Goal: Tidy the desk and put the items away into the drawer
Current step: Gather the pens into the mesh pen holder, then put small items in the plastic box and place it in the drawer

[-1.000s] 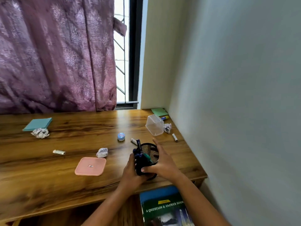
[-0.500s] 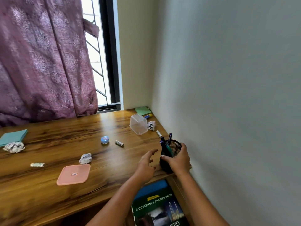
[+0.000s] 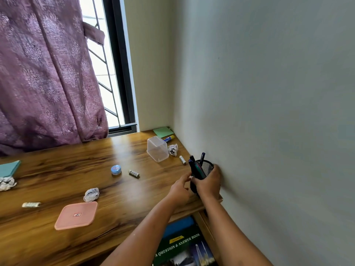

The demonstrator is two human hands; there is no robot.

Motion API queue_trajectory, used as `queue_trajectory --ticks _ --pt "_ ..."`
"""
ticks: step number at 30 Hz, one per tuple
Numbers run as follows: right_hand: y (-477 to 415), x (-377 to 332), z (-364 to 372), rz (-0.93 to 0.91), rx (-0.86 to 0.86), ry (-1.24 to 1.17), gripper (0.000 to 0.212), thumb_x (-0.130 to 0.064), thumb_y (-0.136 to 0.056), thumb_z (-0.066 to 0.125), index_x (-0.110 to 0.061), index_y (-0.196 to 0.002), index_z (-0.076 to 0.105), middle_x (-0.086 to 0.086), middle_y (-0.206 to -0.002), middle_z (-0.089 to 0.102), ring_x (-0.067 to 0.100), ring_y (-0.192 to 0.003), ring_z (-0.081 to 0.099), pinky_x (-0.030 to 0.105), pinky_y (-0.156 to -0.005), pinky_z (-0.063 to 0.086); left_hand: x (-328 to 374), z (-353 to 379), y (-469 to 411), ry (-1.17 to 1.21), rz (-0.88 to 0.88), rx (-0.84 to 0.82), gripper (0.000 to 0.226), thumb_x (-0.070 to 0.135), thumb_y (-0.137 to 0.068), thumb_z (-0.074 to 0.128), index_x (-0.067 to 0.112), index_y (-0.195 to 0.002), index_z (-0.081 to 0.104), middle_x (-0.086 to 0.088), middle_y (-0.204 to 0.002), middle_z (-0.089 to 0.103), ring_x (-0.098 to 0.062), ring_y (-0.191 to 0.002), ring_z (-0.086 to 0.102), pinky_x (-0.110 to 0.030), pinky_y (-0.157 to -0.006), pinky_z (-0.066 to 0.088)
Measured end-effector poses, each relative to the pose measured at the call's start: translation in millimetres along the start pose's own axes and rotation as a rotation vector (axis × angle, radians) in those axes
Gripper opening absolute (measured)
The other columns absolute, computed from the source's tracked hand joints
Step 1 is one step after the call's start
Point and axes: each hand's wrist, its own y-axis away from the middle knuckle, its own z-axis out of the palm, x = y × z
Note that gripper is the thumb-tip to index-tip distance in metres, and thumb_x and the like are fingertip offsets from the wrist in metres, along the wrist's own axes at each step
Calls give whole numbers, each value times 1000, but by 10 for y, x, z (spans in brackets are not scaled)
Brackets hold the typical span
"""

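A black mesh pen holder [image 3: 207, 167] with several dark pens in it stands on the wooden desk [image 3: 57, 169] at the right edge, close to the wall. My right hand [image 3: 209, 184] is wrapped around its near side. My left hand [image 3: 179, 189] has its fingertips against the holder's left side. Loose on the desk lie a clear plastic container [image 3: 157, 148], its pink lid [image 3: 76, 215], a small blue jar [image 3: 116, 169], three small cylinders [image 3: 133, 173] [image 3: 182, 159] [image 3: 31, 204] and crumpled paper balls [image 3: 91, 194] [image 3: 173, 149] [image 3: 6, 183].
A green pad [image 3: 163, 131] and a blue-yellow marker [image 3: 169, 138] sit in the far right corner. A teal notebook [image 3: 9, 167] lies at the left edge. Below the desk's front edge shows a book [image 3: 182, 246]. A purple curtain [image 3: 48, 73] hangs behind.
The pen holder has gone from mid-desk to the right, against the wall, in my right hand. My left hand let go of it, then came back to its side.
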Motion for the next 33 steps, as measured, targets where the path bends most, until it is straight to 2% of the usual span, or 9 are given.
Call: queue_trajectory --ticks 5,11,16,18,22,24,26,28,33 --pt "-3 9 68 -20 13 13 104 -21 -69 83 -12 -150 17 12 -150 33 30 -136 38 44 -105 43 -3 -20 -52 -35 4 18 79 -12 -80 48 20 -149 25 -7 -150 34 -17 -139 32 -32 -107 40" --pt "51 48 69 -15 -10 85 111 -21 -69 83 -16 -152 8 13 -155 22 30 -142 25 51 -110 35 -4 -11 -11 -55 -55 45 78 -12 -83 41 23 -150 22 -4 -148 39 -21 -133 40 -27 -100 42" --pt "278 -82 20 27 105 85 106 -10 -71 80 -24 -150 12 17 -148 24 36 -132 33 49 -103 38 -30 -111 99 -12 -97 129 77 -15 -81 40 24 -147 31 -2 -147 40 -21 -132 40 -31 -101 43" --pt "383 -198 40 -48 225 94 96 -5 -71 73 -29 -145 17 18 -142 32 40 -125 38 52 -93 44 -36 -183 162 18 -106 163 74 -15 -82 40 24 -145 34 -3 -148 38 -22 -132 39 -28 -95 43" --pt "522 -568 162 -355 326 -45 73 6 -72 60 -23 -133 31 21 -131 44 35 -113 49 42 -81 50 -6 -424 305 83 -103 269 66 -10 -85 44 23 -141 37 -3 -146 39 -21 -122 47 -27 -87 47" --pt "549 -763 246 -459 253 -48 63 5 -76 57 -20 -130 34 20 -130 45 34 -114 48 33 -80 47 9 -587 364 109 -102 322 63 -8 -86 45 23 -140 39 -3 -144 41 -21 -116 51 -26 -79 48" --pt "531 -898 356 -518 131 9 56 0 -77 58 -19 -125 37 18 -128 47 34 -116 47 36 -84 50 2 -763 408 124 -107 369 61 -7 -86 46 23 -139 40 -3 -144 42 -24 -114 53 -27 -75 48" --pt "488 -990 454 -499 -9 60 46 -3 -80 58 -13 -122 43 17 -129 45 35 -120 45 45 -90 51 -27 -927 427 134 -124 401 60 -5 -86 47 23 -139 40 -2 -143 42 -26 -115 53 -27 -72 47" --pt "232 -1030 706 -383 -260 281 38 -13 -88 55 -11 -126 46 12 -138 35 33 -124 42 38 -97 44 -134 -1269 351 182 -141 490 55 -5 -86 45 18 -136 42 -4 -142 42 -23 -99 56 -24 -62 42"
